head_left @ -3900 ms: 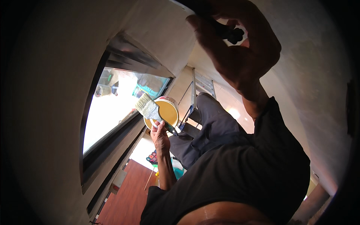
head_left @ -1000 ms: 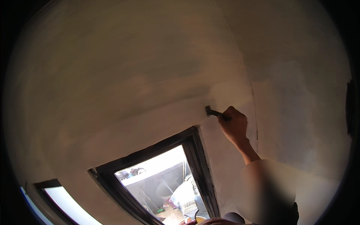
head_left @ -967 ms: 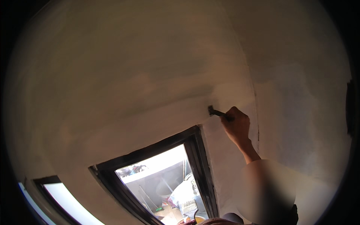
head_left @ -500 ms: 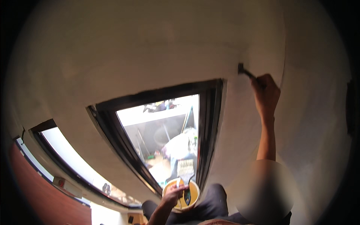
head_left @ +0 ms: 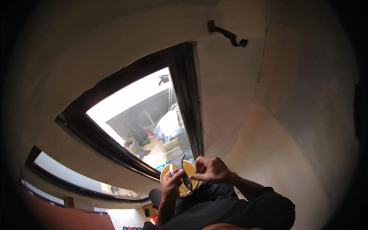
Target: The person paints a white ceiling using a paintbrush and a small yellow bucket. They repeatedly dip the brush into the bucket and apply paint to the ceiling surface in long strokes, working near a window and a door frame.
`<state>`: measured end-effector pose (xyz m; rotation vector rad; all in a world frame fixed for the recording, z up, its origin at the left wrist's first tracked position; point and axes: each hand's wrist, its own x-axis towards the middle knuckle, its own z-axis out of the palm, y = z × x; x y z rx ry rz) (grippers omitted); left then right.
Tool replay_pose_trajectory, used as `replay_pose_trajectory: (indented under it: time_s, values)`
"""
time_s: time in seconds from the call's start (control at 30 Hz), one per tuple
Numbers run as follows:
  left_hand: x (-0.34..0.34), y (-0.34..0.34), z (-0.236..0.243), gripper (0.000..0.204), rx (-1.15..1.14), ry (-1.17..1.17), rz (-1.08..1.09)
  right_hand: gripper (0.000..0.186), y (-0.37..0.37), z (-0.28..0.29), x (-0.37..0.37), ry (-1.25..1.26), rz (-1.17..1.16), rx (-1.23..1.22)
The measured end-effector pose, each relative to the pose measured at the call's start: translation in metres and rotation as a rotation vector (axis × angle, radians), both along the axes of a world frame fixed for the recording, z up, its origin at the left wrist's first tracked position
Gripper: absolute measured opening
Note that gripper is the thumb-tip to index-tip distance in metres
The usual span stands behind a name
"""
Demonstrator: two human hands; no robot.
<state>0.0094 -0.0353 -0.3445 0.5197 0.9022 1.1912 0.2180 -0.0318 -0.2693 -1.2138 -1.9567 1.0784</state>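
Observation:
Low in front of me is a round bucket (head_left: 164, 171) with a yellow inside and a pale rim. At its mouth my left hand (head_left: 172, 181) is closed on a dark-handled tool (head_left: 187, 181), with a white strip (head_left: 171, 168) beside the fingers. The tool's kind is unclear. My right hand (head_left: 213, 169) is at the bucket's right side, fingers curled and thumb and fingertips close to the tool; what they hold, if anything, is hidden. Higher on the wall, apart from both hands, a black curved bracket (head_left: 226, 33) sticks out.
A dark-framed window (head_left: 184, 96) stands ahead, with stacked items and a white bag (head_left: 167, 124) outside. A second, narrower window (head_left: 69, 168) is to the left, above a reddish-brown surface (head_left: 65, 214). The pale wall (head_left: 226, 84) has a corner at the right.
My right hand has left the black bracket on the wall and come down to the bucket. The view has tilted and shifted right. My left hand stays at the bucket.

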Motion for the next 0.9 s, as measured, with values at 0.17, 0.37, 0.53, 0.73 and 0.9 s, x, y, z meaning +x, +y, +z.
replay_pose_trajectory:
  time_s: [0.17,0.37,0.53,0.73,0.9]
  values:
    - [0.006,-0.003,0.006,0.010,0.023,-0.023,0.034,0.039,-0.010,-0.050,-0.031,0.283,-0.028,-0.168]
    - [-0.001,-0.006,0.007,0.010,0.039,0.014,0.027,0.034,-0.011,-0.046,-0.042,0.492,-0.019,-0.488]
    - [0.001,-0.003,0.012,0.019,0.046,0.066,-0.024,0.023,-0.015,-0.053,-0.045,0.727,0.013,-0.524]
    - [-0.024,0.002,0.013,0.027,0.131,0.125,-0.195,0.027,-0.015,-0.022,-0.006,0.601,-0.251,-0.330]
    - [-0.028,0.003,0.024,0.018,0.040,0.262,-0.289,0.027,-0.016,-0.020,0.031,0.698,-0.338,-0.292]
